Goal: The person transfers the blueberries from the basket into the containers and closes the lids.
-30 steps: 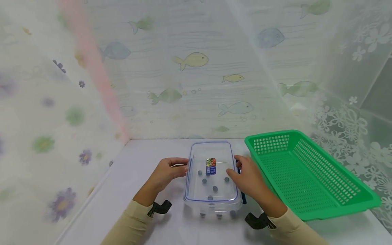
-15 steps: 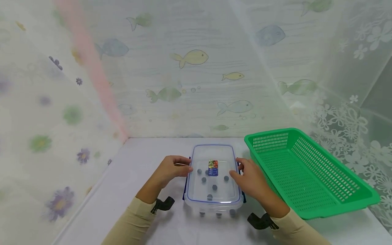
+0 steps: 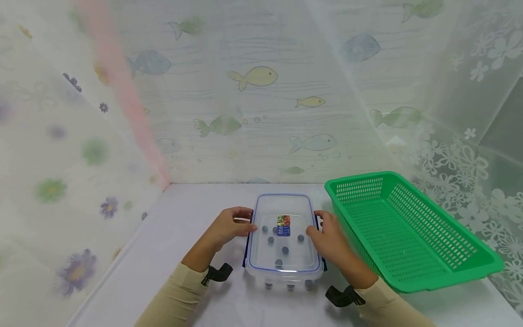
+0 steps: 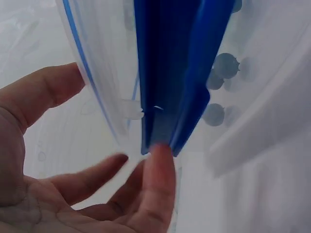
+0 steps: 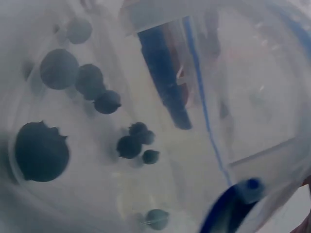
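Note:
A clear lidded food container [image 3: 284, 275] with a blue seal line and a small label [image 3: 283, 225] stands on the white table. Several blueberries [image 3: 285, 250] show inside, and close up in the right wrist view as dark crowned berries [image 5: 129, 147]. At its left side is my left hand [image 3: 222, 230], thumb at the lid's rim. One fingertip touches the lower end of the blue latch [image 4: 170, 63], which stands out from the side. My right hand [image 3: 334, 236] lies along the right side, thumb over the lid, fingers by the right latch [image 5: 233, 206], partly hidden.
A green plastic basket [image 3: 408, 245] with holed walls stands to the right, close beside my right hand. Printed curtains with fish [image 3: 259, 76] and flowers hang behind and at the sides of the table [image 3: 196, 200].
The container now sits slightly nearer me, and its left blue latch stands out where it was barely visible. My left thumb has moved onto the lid's edge. The right hand stays nearly in place.

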`<action>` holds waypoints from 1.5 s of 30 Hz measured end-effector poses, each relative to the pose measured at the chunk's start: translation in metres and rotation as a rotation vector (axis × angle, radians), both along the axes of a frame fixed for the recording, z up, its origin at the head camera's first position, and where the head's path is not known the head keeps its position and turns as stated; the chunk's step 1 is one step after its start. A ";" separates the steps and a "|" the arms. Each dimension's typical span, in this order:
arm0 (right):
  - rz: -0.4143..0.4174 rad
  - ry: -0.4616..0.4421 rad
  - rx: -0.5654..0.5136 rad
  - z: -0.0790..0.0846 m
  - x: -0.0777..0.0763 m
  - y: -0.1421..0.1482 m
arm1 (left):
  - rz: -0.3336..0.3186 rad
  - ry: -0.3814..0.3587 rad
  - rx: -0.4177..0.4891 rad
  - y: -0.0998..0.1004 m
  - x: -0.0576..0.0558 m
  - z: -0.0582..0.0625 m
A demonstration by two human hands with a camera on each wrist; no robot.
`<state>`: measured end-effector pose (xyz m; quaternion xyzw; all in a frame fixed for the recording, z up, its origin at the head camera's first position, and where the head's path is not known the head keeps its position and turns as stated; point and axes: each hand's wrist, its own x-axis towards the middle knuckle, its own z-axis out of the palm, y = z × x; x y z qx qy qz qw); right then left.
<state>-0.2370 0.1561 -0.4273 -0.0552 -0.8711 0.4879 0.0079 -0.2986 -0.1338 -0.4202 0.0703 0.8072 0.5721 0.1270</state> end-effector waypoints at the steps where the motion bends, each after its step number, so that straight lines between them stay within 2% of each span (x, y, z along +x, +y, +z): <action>1: 0.007 -0.014 -0.056 -0.003 -0.001 0.000 | 0.007 -0.006 -0.009 0.001 0.000 -0.002; 4: 0.032 -0.062 -0.220 -0.012 -0.005 0.000 | 0.008 -0.058 -0.015 0.004 -0.001 -0.008; 6: 0.034 -0.079 -0.300 -0.017 -0.007 0.001 | -0.024 -0.092 0.005 0.006 -0.001 -0.012; 11: 0.033 -0.050 -0.394 -0.024 -0.009 0.000 | -0.066 -0.114 0.049 0.006 -0.003 -0.015; 14: 0.018 -0.033 -0.387 -0.022 -0.009 -0.001 | -0.039 -0.090 0.015 0.004 -0.002 -0.010; 19: -0.045 -0.052 -0.269 -0.012 -0.005 -0.002 | 0.000 -0.005 -0.090 0.003 0.002 -0.003; 22: -0.055 -0.054 -0.221 -0.007 -0.003 -0.002 | 0.015 0.031 -0.109 0.004 0.004 -0.001; 25: -0.043 -0.036 -0.226 -0.006 -0.002 -0.002 | 0.007 0.046 -0.100 0.005 0.004 0.000; 33: 0.007 0.003 -0.255 -0.007 0.001 -0.006 | -0.055 0.020 -0.085 0.001 0.003 0.002; 39: 0.044 0.015 -0.252 -0.008 0.002 -0.006 | -0.172 -0.019 -0.012 -0.003 0.004 0.004; 42: 0.058 0.019 -0.255 -0.009 0.002 -0.006 | -0.211 -0.011 -0.026 -0.003 0.004 0.005; 45: 0.064 0.020 -0.266 -0.009 0.001 -0.007 | -0.220 -0.012 -0.038 -0.004 0.004 0.006</action>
